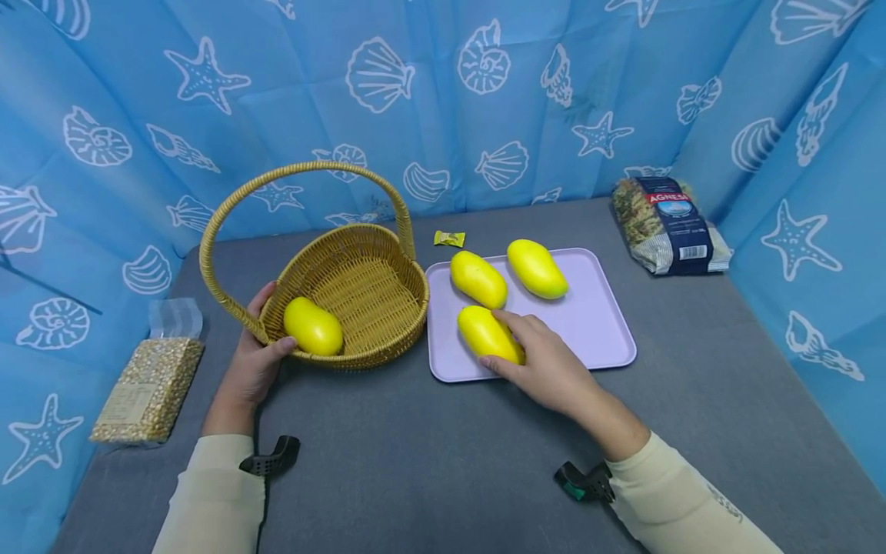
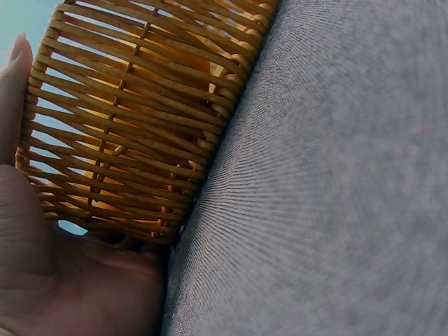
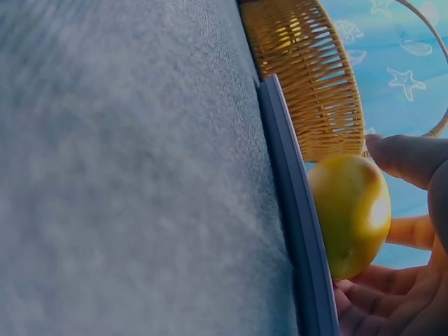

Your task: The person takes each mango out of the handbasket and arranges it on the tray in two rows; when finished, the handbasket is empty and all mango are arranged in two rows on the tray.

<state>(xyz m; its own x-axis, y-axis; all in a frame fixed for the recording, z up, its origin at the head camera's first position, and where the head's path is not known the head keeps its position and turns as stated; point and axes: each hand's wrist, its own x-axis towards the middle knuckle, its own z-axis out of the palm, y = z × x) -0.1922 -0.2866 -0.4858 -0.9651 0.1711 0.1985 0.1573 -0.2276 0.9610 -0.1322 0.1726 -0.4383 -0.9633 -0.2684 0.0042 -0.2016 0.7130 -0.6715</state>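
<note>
My left hand (image 1: 252, 369) grips the left side of a wicker basket (image 1: 370, 358), its thumb over the rim. One yellow mango (image 1: 313, 326) lies inside, by that thumb. To the right, a pale purple tray (image 1: 595, 323) bears three more mangoes. My right hand (image 1: 547, 362) holds the front mango (image 1: 484, 332), thumb at its near side and fingers over the far side. In the right wrist view this mango (image 3: 348, 217) sits low over the tray's edge, between thumb and fingers. Behind it lie a second mango (image 1: 477, 278) and a third mango (image 1: 537, 269).
A small yellow wrapped candy (image 1: 449, 238) lies behind the tray. At the back right stands a bag of pasta (image 1: 670, 227) with a dark label. A clear pack of pale grains (image 1: 148, 388) lies at the left. Blue shell-print curtain (image 1: 443, 115) surrounds the grey table (image 1: 415, 477).
</note>
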